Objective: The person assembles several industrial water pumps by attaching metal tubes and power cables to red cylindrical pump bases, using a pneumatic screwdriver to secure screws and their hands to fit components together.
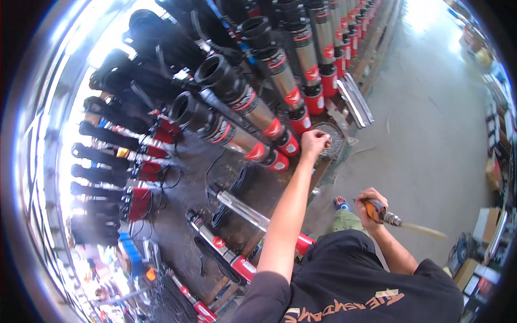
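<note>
The left hand (314, 143) is reaching, fingers curled shut, to the workbench (323, 167) edge beside the red-capped pumps (280, 156); the right hand (370, 207) is gripping a screwdriver (401, 222), which likely needs bringing in next.

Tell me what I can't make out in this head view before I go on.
- Left hand, closed near the red pump end: whatever it pinches is hidden by the fingers.
- Right hand grips an orange-handled tool; its tip is motion-blurred.
- Round mesh part: partly hidden behind the left hand.
</note>
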A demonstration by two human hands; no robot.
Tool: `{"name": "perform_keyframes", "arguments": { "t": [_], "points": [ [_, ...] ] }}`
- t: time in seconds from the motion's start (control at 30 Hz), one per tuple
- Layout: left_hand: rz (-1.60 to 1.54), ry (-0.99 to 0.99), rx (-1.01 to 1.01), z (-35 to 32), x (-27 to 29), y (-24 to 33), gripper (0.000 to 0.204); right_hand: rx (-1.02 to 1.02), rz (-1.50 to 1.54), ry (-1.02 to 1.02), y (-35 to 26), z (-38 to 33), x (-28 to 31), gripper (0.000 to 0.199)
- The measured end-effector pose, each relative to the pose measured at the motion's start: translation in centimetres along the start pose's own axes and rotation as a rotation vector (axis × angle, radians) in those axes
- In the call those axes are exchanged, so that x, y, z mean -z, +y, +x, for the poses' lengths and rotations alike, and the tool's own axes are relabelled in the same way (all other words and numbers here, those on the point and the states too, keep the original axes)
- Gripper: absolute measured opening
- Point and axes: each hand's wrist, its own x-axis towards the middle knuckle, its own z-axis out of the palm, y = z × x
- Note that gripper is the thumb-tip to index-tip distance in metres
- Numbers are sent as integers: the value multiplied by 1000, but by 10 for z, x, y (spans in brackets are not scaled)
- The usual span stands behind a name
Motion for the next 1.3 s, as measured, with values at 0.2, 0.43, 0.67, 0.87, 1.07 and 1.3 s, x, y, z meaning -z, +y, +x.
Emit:
{"name": "perform_keyframes", "arguments": {
  "t": [0.2,0.43,0.67,0.87,1.07,1.3],
  "points": [
    [-945,-164,133,-77,17,13,11,57,127,-21,-26,36,-22,11],
    [-1230,-164,128,-218,55,41,31,57,754,-18,-62,61,-90,19],
    [-1160,216,11,-283,89,30,21,25,974,-207,-88,63,-154,22],
    [-1375,242,-91,-309,105,7,20,-63,985,-289,-89,50,-182,21],
    [-1420,343,-41,-328,103,-4,22,-142,873,-313,-90,32,-199,20],
    [-1606,455,134,-347,92,-27,17,-102,840,-522,-64,-4,-207,17]
  ]
}}
